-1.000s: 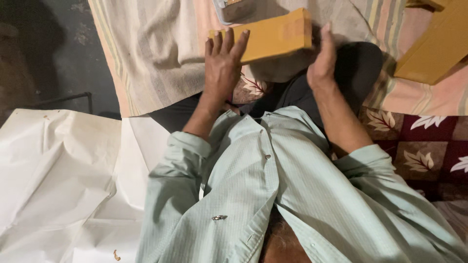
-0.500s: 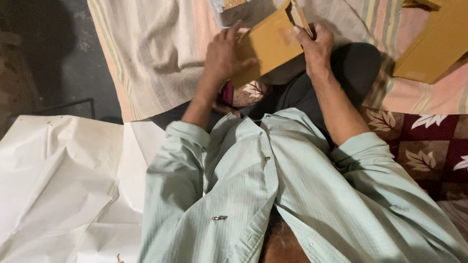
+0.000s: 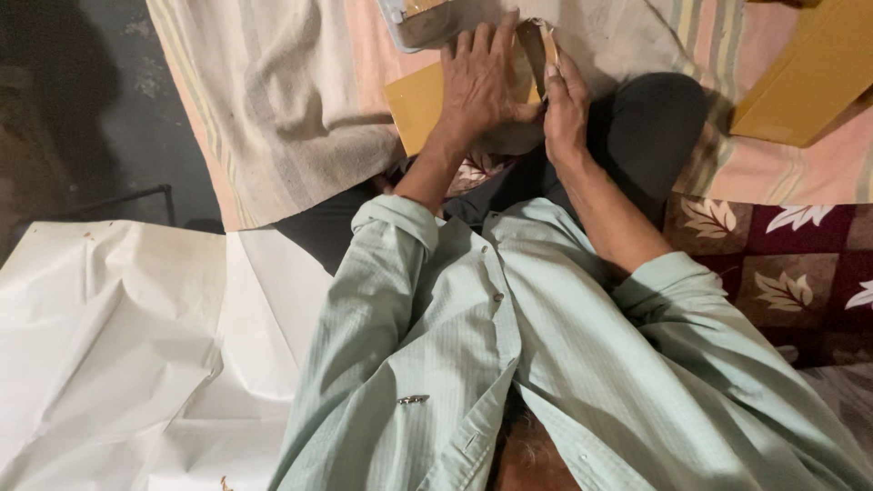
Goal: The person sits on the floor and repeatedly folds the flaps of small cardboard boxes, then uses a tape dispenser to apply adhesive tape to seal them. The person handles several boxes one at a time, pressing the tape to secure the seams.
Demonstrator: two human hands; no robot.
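A flat brown cardboard piece (image 3: 420, 105) is pressed down by the left hand (image 3: 480, 82), palm flat and fingers spread, on the striped cloth (image 3: 273, 100) far ahead. Its right edge is pinched by the right hand (image 3: 566, 107), fingers curled. A second cardboard piece (image 3: 809, 77) lies far right.

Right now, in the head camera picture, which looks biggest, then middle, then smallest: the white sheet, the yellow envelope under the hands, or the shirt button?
1. White sheet, by far the widest.
2. Yellow envelope, partly hidden under the left hand.
3. Shirt button, a tiny dot.
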